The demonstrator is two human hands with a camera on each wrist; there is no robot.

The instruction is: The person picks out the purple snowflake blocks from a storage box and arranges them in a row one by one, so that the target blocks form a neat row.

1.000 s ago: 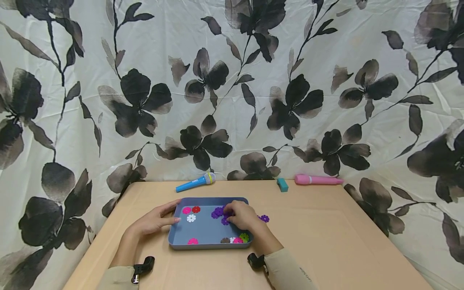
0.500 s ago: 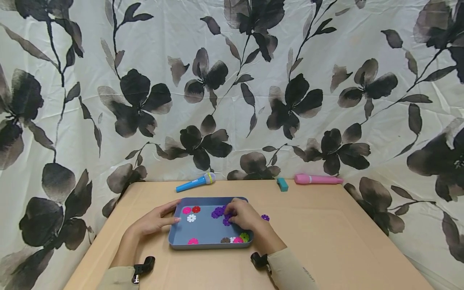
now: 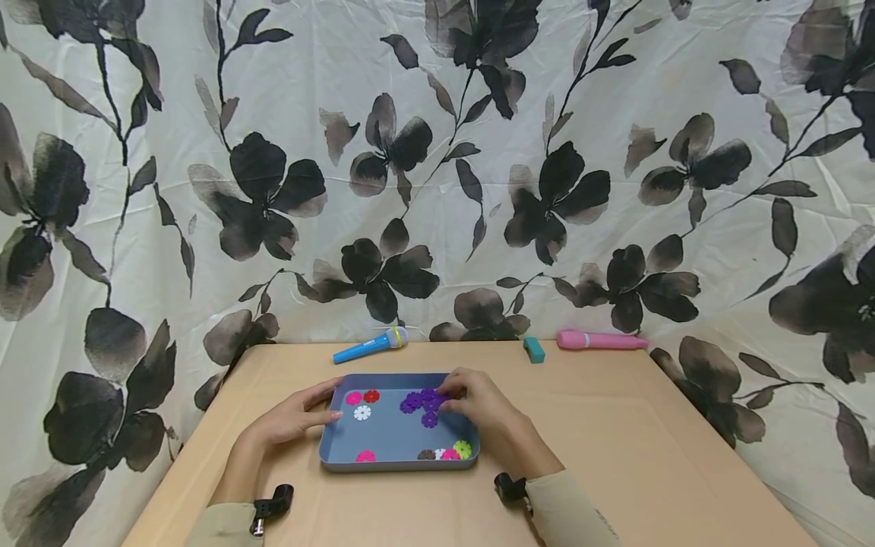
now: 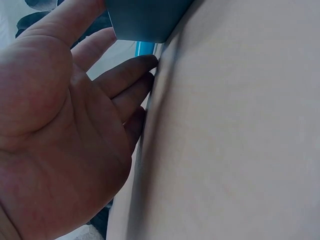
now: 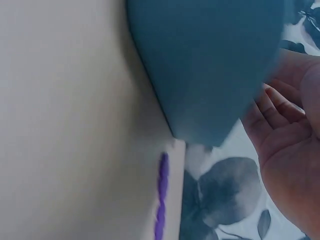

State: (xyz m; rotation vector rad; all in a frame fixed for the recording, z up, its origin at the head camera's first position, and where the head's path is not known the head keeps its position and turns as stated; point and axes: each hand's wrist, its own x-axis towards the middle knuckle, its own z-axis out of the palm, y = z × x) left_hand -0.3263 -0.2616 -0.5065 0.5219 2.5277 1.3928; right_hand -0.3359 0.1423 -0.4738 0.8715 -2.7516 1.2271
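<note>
the head view is bright and evenly lit, with soft, faint shadows on the counter (image 3: 649, 441), while both wrist views look dimmer and cooler, the left with a dark shadow band along the counter, the right blurred around the near tray (image 5: 205, 65).

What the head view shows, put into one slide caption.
Left hand at the side of a blue-gray tray, right hand at the purple flower-shaped pieces inside.
</note>
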